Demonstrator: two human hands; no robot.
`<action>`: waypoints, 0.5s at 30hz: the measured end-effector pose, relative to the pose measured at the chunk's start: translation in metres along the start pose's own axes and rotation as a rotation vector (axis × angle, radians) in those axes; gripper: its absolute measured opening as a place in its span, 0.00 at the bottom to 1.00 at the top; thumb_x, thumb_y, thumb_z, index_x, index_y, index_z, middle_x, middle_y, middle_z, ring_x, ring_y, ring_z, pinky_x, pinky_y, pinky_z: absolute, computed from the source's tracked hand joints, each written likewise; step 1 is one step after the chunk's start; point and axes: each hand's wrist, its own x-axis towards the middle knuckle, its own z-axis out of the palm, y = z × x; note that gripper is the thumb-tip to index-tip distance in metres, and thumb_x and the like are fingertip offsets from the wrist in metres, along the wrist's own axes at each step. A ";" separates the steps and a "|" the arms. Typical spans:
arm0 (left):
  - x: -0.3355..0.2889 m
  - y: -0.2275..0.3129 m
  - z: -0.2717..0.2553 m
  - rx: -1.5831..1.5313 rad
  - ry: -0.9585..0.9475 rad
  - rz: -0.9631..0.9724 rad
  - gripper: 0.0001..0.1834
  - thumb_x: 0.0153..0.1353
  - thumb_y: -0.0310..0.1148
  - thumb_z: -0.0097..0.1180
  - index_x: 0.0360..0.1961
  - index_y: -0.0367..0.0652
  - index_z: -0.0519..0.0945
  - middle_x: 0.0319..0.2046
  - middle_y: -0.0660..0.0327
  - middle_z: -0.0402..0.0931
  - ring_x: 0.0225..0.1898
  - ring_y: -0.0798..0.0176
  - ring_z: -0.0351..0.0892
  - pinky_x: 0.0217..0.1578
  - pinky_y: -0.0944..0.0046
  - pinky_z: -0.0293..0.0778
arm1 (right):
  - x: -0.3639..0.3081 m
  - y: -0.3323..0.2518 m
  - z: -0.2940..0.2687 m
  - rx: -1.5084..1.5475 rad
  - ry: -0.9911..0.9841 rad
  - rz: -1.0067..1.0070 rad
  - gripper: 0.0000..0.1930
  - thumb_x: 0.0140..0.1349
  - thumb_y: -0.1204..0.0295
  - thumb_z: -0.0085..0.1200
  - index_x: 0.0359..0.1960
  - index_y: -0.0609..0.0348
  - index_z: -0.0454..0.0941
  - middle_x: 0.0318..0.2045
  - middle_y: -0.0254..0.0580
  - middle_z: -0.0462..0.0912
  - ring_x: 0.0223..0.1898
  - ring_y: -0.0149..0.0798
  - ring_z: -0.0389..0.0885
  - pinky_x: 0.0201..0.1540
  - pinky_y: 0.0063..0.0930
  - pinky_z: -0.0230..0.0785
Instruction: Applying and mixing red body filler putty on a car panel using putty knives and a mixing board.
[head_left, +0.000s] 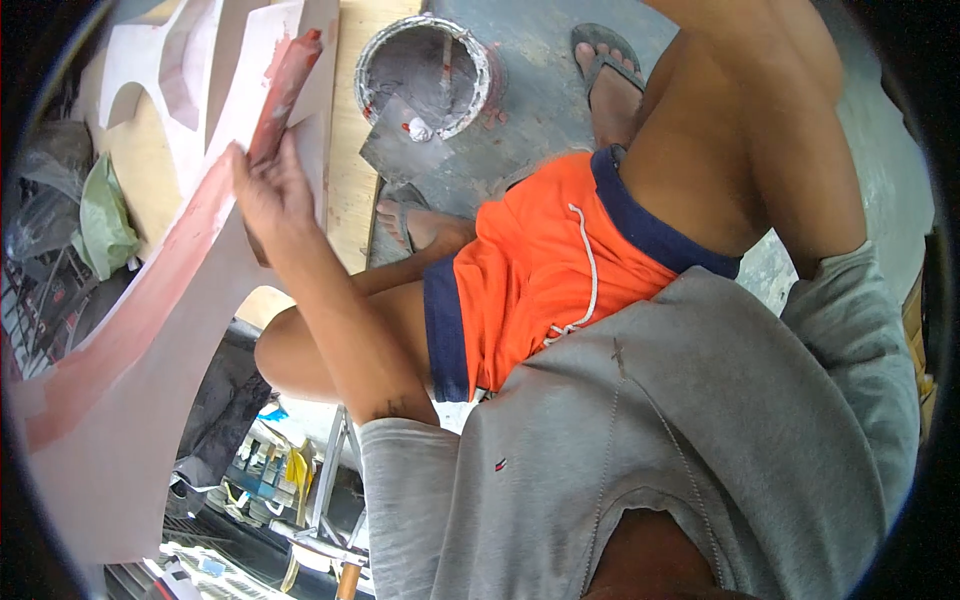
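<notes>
My left hand (270, 195) grips a flat scraper (288, 85) smeared with red filler and presses its blade against a large white cut-out shape (120, 420). A band of reddish filler (150, 300) runs along that shape's edge, below the hand. My right hand is out of view; only its grey sleeve (860, 300) and upper arm show at the right. I squat in orange shorts (540, 270) with both sandalled feet on the floor.
A round bucket (372, 60) of grey filler stands on the concrete floor, with a square metal plate (395, 160) carrying a small blob leaning against it. A wooden board (352, 170) lies under the white shapes. A green bag (105, 215) sits left. A metal stand (335, 470) is below.
</notes>
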 end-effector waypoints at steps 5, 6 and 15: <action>0.064 -0.068 0.027 0.133 0.056 -0.254 0.23 0.78 0.41 0.48 0.54 0.27 0.68 0.55 0.40 0.72 0.60 0.41 0.74 0.65 0.43 0.75 | 0.007 0.003 -0.003 -0.083 0.096 -0.087 0.10 0.53 0.73 0.58 0.22 0.70 0.82 0.21 0.61 0.79 0.22 0.58 0.79 0.28 0.41 0.72; 0.069 -0.069 0.025 0.180 0.048 -0.277 0.24 0.78 0.41 0.47 0.58 0.27 0.65 0.55 0.40 0.70 0.62 0.40 0.73 0.65 0.41 0.75 | 0.014 0.008 0.014 0.095 0.078 0.057 0.10 0.55 0.72 0.57 0.23 0.68 0.83 0.21 0.60 0.79 0.24 0.60 0.80 0.30 0.45 0.71; 0.071 -0.061 -0.006 0.610 -0.030 -0.236 0.40 0.73 0.47 0.56 0.74 0.31 0.56 0.69 0.42 0.61 0.75 0.41 0.55 0.67 0.46 0.67 | 0.014 -0.003 -0.001 0.021 0.049 0.162 0.10 0.58 0.69 0.58 0.28 0.64 0.84 0.24 0.56 0.79 0.28 0.59 0.79 0.31 0.47 0.71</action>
